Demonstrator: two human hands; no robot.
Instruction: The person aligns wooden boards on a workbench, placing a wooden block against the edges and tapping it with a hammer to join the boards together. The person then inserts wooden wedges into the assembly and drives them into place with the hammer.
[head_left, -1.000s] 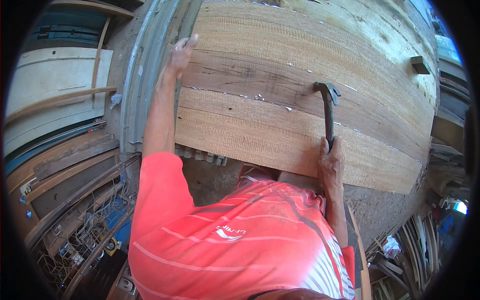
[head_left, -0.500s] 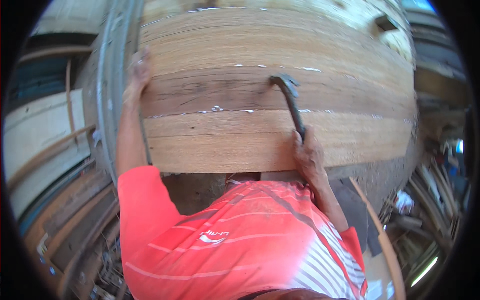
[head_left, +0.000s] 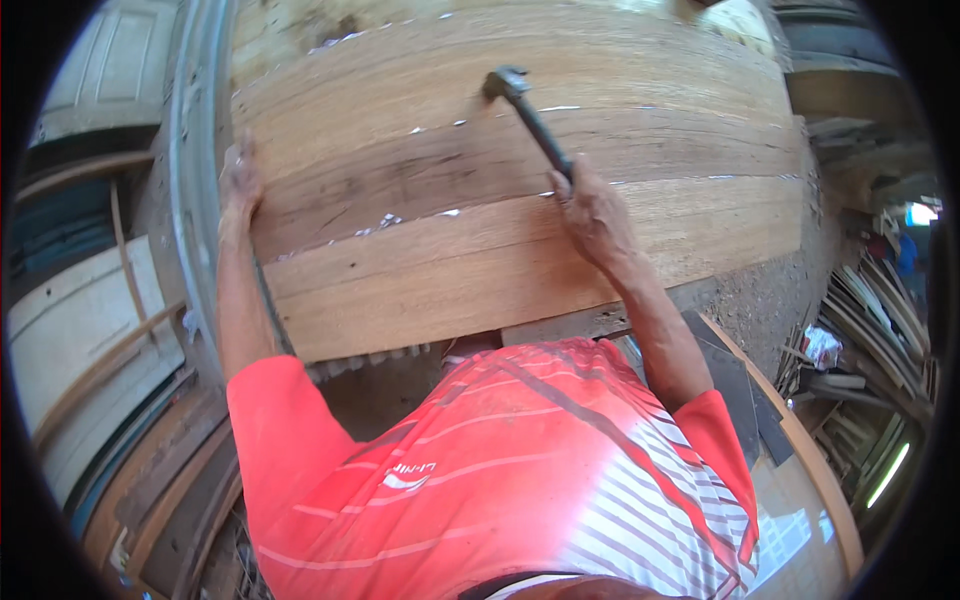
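- A dark metal claw hammer with a long, slim handle (head_left: 541, 132) is over the broad, flat panel of brown wooden planks (head_left: 500, 185); its head lies over a pale plank beyond the darker middle band, its claw pointing away to the right. Whether the head touches the wood or hangs just above it, I cannot tell.
- The person's right hand (head_left: 597, 215) has its grip wrapped around the near end of the handle, probably because a hold that far from the head gives more reach and swing.
- The panel lies broad face up in front of the person, a placing that seems to leave its seams within reach. Small white flecks (head_left: 390, 220) sit along those seams.
- The person's left hand (head_left: 241, 180) is at the panel's left edge, perhaps to steady it; whether that grip is spread or pinching the edge, I cannot tell.
- Just beyond that edge runs a long, grey, ridged strip (head_left: 190, 190).
- Nearest the body, the red shirt with white stripes (head_left: 450, 450) comes close to the panel's near edge.
- Farther right, thin wooden offcuts (head_left: 875, 345) lie heaped beside a crumpled whitish bag (head_left: 822, 347).
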